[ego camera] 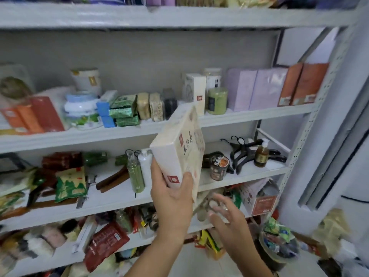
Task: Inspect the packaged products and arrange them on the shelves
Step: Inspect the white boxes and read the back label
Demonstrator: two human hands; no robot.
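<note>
While my left hand (171, 198) grips the lower end of the cream box (181, 148), thumb on its left face and fingers curled round the near corner, my right hand (225, 214) hangs below and to the right of it with the fingers spread and nothing in it. That hand is blurred, but it looks clear of the box.

I am holding the box up in front of the shelving, tilted. Its long axis runs from my left palm upward and away, leaning a little right. The printed face is turned to the right.

Its upper end overlaps the front edge of the middle shelf (249, 116), just ahead of the narrow gap between the dark packet (169, 104) and the white upright carton (196, 92).

So the slot lies up and far from my left hand, roughly along the box's own length. I judge the placing to be a lift and a push straight away. The left hand already has the box; the right is near enough to steady the base
</note>
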